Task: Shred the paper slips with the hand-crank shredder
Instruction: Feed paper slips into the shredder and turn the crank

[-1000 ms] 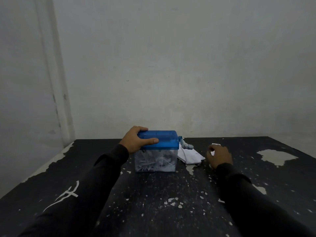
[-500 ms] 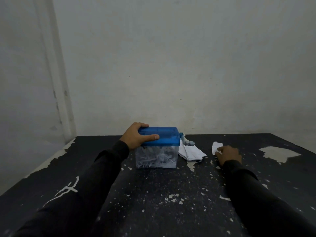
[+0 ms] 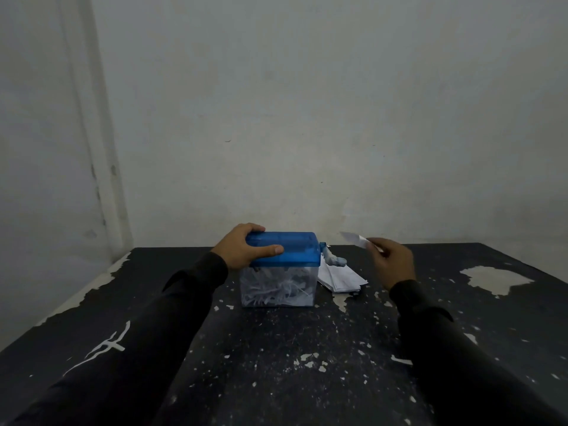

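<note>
Blue plastic caps the small shredder [image 3: 281, 267] standing mid-table, its clear bin below packed with white paper shreds [image 3: 276, 292]. The left hand [image 3: 242, 247] grips the left end of the blue lid, thumb along the near face and fingers curled over the far edge. To the right of the shredder and clear of it, the right hand [image 3: 392, 261] is raised above the table, pinching a single white paper slip [image 3: 353, 238] that points up and left toward the lid without touching it. A loose stack of slips [image 3: 339, 279] lies on the table between the shredder and the right hand, just beside the bin and under the pale crank handle [image 3: 333, 259]. Both arms wear black sleeves. The table [image 3: 307, 348] is black, its paint chipped and flecked with pale patches.
</note>
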